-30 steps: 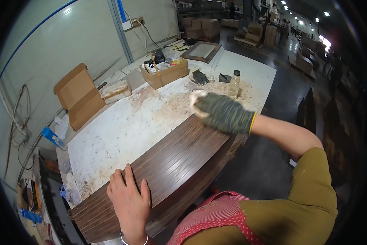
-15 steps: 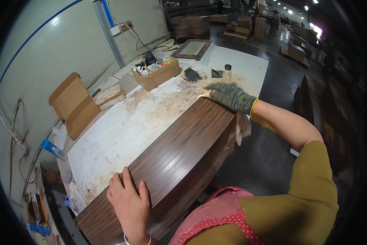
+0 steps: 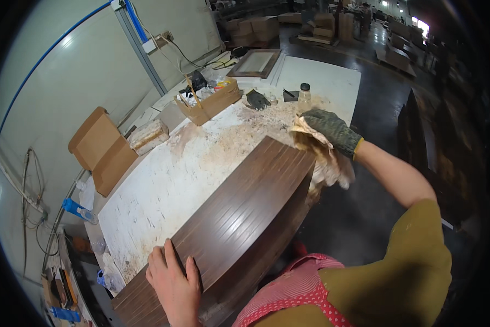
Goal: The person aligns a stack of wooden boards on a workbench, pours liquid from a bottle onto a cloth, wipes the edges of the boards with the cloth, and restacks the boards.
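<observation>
A long dark brown wooden panel (image 3: 239,204) with grooves along its grain lies slanting across the white worktable (image 3: 152,191). My bare left hand (image 3: 174,280) rests flat on the panel's near end, fingers stretched out and a little apart. Beyond the far end, my right hand (image 3: 329,131), in a grey-green knit glove, is closed on a stained, cream-coloured rag (image 3: 332,166). The rag hangs down beside the panel's far right corner. Part of the rag is hidden under the gloved fingers.
A cardboard box (image 3: 215,103) of odds and ends stands at the back. Close to it lie a dark glove (image 3: 257,100), a small glass jar (image 3: 304,94) and a framed panel (image 3: 254,64). An opened carton (image 3: 103,152) and a blue-capped bottle (image 3: 80,211) line the left side.
My right hand has moved right, off the panel's far end, and more of the rag now shows hanging from it. The left hand stays on the panel.
</observation>
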Demonstrator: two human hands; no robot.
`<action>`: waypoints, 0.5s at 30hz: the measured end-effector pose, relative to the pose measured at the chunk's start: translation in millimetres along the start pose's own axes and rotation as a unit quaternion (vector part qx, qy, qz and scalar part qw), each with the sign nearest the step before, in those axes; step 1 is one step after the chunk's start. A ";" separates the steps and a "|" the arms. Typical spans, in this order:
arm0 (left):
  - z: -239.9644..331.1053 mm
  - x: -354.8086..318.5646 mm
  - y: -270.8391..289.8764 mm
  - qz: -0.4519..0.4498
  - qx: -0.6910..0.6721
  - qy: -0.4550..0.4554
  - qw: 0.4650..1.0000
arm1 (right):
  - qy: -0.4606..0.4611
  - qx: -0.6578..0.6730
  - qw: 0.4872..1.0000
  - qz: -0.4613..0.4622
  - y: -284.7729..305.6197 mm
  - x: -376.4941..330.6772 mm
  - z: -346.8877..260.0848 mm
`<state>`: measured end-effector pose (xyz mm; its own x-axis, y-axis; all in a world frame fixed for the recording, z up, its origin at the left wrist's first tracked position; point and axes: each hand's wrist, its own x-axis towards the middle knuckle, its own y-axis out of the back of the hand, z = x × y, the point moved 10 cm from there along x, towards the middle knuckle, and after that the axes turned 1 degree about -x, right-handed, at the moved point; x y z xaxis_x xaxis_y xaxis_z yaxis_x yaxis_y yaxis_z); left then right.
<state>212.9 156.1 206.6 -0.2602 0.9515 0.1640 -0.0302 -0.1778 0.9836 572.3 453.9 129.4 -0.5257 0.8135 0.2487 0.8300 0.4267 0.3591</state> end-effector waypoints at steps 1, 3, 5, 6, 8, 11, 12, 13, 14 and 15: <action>6.9 1.1 2.6 0.004 0.004 -0.009 1.000 | 0.006 0.271 0.962 -0.022 12.7 5.9 55.5; 3.1 0.3 0.1 0.002 -0.007 -0.023 1.000 | -0.021 0.273 0.961 -0.033 -41.2 17.2 61.2; 3.3 0.2 -0.7 0.015 0.015 -0.040 0.999 | -0.067 0.257 0.963 -0.047 -102.1 11.6 41.8; 0.3 1.3 -1.2 0.006 0.004 -0.029 1.000 | -0.070 0.269 0.960 -0.042 -109.0 -1.4 21.1; 2.9 1.6 -0.2 -0.002 0.004 -0.023 1.000 | -0.077 0.494 0.866 0.004 -108.3 -35.8 -14.8; 4.4 3.5 -3.0 0.001 0.038 -0.046 0.998 | -0.163 0.307 0.937 0.035 -107.8 -76.4 14.4; 0.7 5.1 -5.7 -0.012 0.031 -0.040 0.999 | -0.144 0.479 0.866 0.017 -140.0 -74.0 68.2; 5.6 10.6 -5.1 -0.014 0.039 -0.052 0.998 | -0.134 0.657 0.742 0.003 -167.9 -74.7 121.1; 11.4 14.6 -3.3 -0.015 0.024 -0.053 0.998 | -0.134 0.782 0.609 -0.017 -194.8 -76.6 173.3; 6.2 9.7 -6.3 -0.019 0.011 -0.032 0.999 | -0.145 0.611 0.777 -0.051 -180.6 -62.4 135.4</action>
<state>216.5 167.9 202.5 -0.1969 0.9718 0.1297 -0.0186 -0.1359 0.9905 480.4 379.6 -72.8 -0.6838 0.7297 -0.0013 0.4370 0.4080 -0.8016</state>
